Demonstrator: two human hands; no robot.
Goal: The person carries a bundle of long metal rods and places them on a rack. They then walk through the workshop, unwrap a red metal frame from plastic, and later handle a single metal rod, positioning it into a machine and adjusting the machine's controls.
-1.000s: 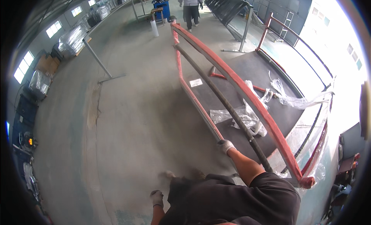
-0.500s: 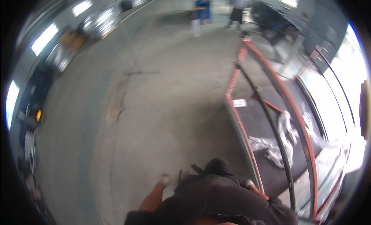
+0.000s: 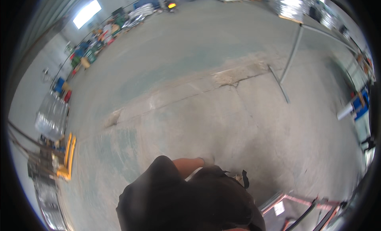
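Note:
My bare left forearm reaches out of a dark short sleeve and points to the right, low in the view. At its end, my left hand is pale and blurred against the grey floor, seemingly gloved. Its fingers do not show clearly, and nothing can be made out in it. My right hand is not visible; my dark clothing covers the lower middle. A red-framed cart with a white label stands at the lower right, cut off by the view's rim.
A grey metal stand rises from the cracked concrete floor at the upper right. By the left wall are a yellow pallet jack, a wrapped stack and piled items. A blue object stands far right.
The view has swung left, so the cart has shifted to the lower right corner and mostly out of sight. My right forearm has gone from view; my left arm now crosses my front.

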